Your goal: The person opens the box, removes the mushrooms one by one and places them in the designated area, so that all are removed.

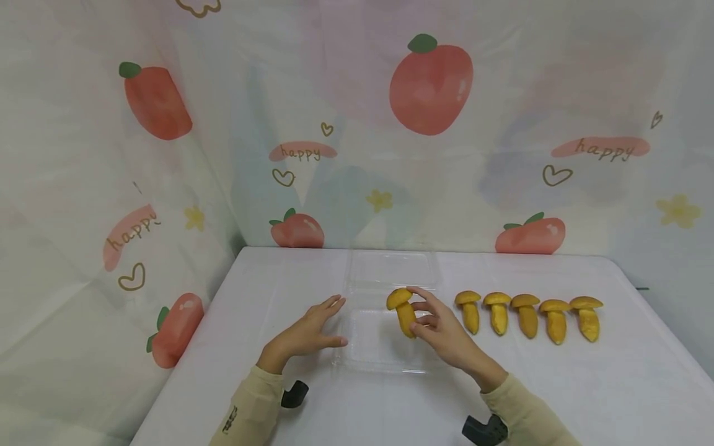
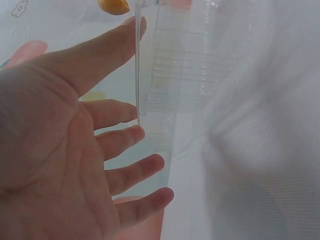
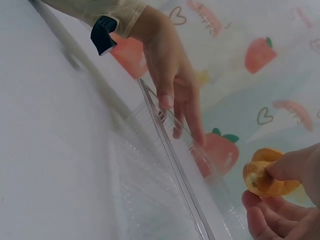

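Observation:
A yellow mushroom [image 1: 406,316] with a rounded cap is pinched between the thumb and fingers of my right hand [image 1: 443,328], held above a clear plastic box [image 1: 368,356]. In the right wrist view the stem end of that mushroom [image 3: 260,180] faces the camera. My left hand [image 1: 309,331] is at the box's left side, fingers extended and thumb apart. The left wrist view has its fingertips [image 2: 135,132] by the box's transparent rim [image 2: 138,75]; whether they touch it I cannot tell. The box's lid [image 1: 393,269] lies folded back behind it.
Several more yellow mushrooms [image 1: 527,316] lie in a row on the white table [image 1: 558,390], right of the box, caps toward the back. A printed cloth [image 1: 357,93] with fruit drawings hangs behind the table and along its left side.

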A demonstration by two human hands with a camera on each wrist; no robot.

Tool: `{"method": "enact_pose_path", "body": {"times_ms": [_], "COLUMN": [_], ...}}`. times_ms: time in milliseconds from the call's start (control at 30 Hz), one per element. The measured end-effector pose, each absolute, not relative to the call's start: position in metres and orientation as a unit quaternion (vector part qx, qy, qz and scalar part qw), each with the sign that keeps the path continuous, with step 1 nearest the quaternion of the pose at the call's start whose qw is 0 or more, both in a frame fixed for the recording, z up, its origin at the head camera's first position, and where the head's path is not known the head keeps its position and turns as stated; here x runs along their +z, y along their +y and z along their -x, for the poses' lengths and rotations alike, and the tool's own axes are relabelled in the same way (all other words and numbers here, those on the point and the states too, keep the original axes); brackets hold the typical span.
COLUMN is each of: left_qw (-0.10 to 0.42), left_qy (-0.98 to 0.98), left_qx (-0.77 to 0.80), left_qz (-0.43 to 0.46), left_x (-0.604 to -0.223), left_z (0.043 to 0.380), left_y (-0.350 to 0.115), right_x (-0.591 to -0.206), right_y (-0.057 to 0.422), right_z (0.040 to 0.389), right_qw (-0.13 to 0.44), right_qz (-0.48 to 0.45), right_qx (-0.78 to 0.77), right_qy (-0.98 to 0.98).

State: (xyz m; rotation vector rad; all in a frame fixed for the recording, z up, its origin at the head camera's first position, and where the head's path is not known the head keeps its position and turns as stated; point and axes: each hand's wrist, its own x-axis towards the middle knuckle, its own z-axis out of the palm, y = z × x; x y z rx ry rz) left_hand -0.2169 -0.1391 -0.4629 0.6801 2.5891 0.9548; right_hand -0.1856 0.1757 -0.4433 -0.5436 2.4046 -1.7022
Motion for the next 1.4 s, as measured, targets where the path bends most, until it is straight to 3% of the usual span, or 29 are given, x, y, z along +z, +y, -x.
{"method": "enact_pose_path", "body": {"times_ms": [1400], "left_qw": [0.152], "left_qy": [0.899], "left_qx": [0.334], "left_qz": [-0.237], "left_x": [-0.461], "left_z": [0.214], "left_y": [-0.14], "right_x": [-0.436], "right_y": [0.254], "right_z": [0.177], "right_qw": [-0.019], "right_qz": [0.162], "right_qx": [-0.5], "right_qy": [0.851]}}
